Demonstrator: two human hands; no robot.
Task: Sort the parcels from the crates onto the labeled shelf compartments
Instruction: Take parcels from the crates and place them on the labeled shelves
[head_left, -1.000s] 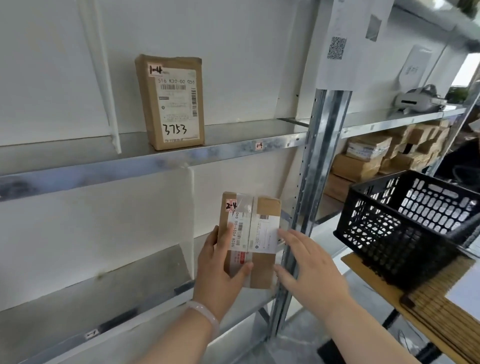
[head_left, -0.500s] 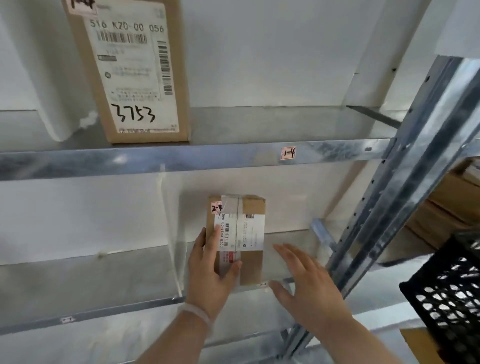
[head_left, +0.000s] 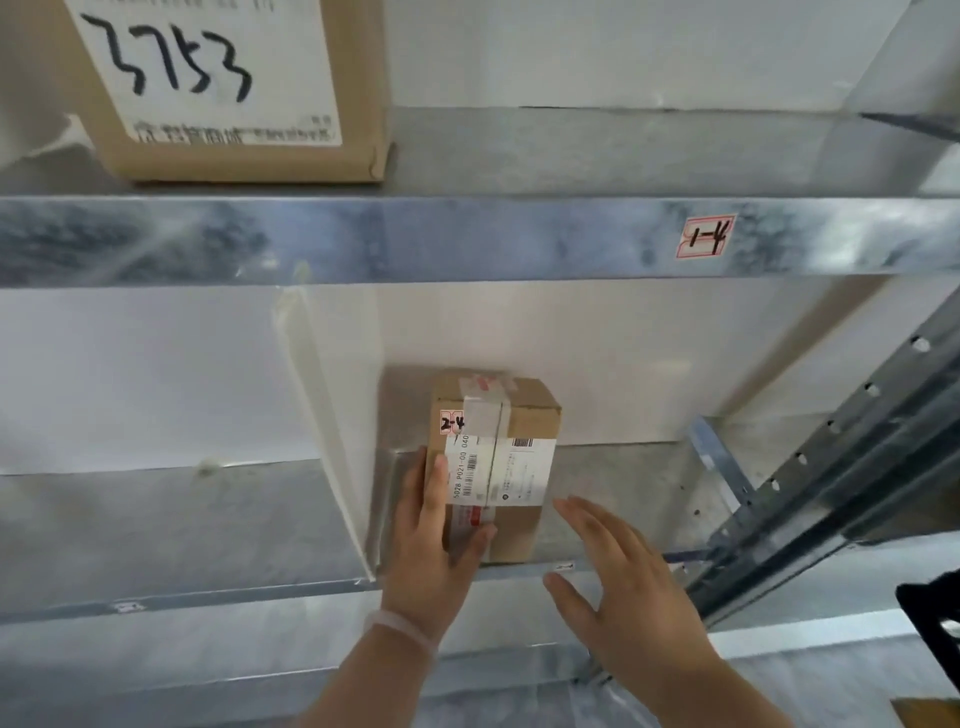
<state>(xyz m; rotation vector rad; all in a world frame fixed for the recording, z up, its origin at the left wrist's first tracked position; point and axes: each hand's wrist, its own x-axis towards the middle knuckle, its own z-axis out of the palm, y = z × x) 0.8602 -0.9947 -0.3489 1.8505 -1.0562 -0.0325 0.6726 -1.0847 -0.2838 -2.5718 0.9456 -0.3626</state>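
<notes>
Two hands reach in from the bottom edge, and their forearms are cut off there. The left hand (head_left: 436, 545), with a pale band (head_left: 400, 629) on its wrist, grips a small parcel (head_left: 511, 467), fingers round its left side and thumb across its lower front. The right hand (head_left: 623, 587) is spread flat with straight fingers and holds nothing. It sits just beside the parcel's right side, and whether a fingertip touches it cannot be told. The parcel stands upright near the front rim of the lower shelf (head_left: 634, 483), in the compartment right of the one white divider (head_left: 322, 415). It carries a red-edged sticker (head_left: 452, 422) reading "2-4", and the print on its white label is too small to read. Two tiny tags (head_left: 127, 606) sit on this shelf's rim, both illegible. One perforated post (head_left: 831, 467) slants up the right side, and a black corner of a crate (head_left: 930, 608) is cut off at the right edge. Above, the upper shelf (head_left: 415, 239) carries one tag (head_left: 706, 237) marked "1-4". On it stands a second, bigger parcel (head_left: 234, 88) with "3753" handwritten on it, its top out of frame. That makes two parcels in all.
</notes>
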